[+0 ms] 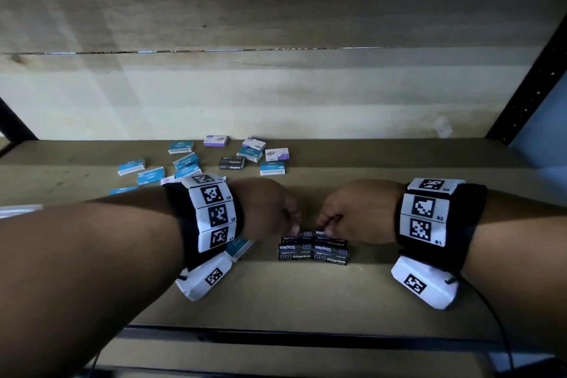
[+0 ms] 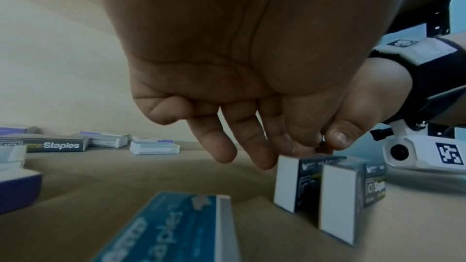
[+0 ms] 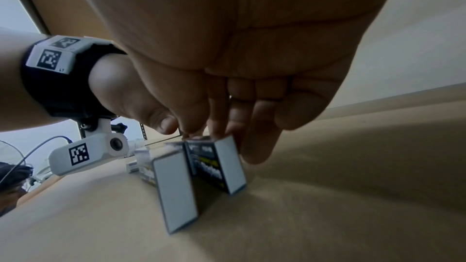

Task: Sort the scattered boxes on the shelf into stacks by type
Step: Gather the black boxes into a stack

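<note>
Two sets of fingertips down on the top of the stack of black cardboard staple boxes (image 1: 313, 250): left fingers (image 2: 262, 146) fairly straight and close together, tips at the top edge, thumb opposite on the near side; right fingers (image 3: 254, 136) likewise pointed down behind the top box, thumb in front. Cannot tell whether clamped on that top box or only steadying it, with the contact hidden under the knuckles. Judged as squaring up: left hand (image 1: 267, 209) and right hand (image 1: 359, 212) brought in from either side, presumably to keep the edges flush and stop the small light cartons sliding. Stack itself near the front of the brown board-lined shelf (image 1: 306, 294), built as two columns side by side, white end flaps outward, printed sides toward the head camera. Placed well apart from the scatter, probably to leave room for further piles. Farther back, one loose black staple box (image 1: 232, 163) flat among the rest, not yet gathered. Around it, light blue staple boxes (image 1: 132, 166) strewn to the left and purple-and-white boxes (image 1: 216, 140) near the pale wooden back panel (image 1: 276, 95), none stacked. One more, a lone blue box (image 2: 171, 226), flat just beside the left wrist. Beyond, a black perforated metal upright (image 1: 530, 83) at the right.
</note>
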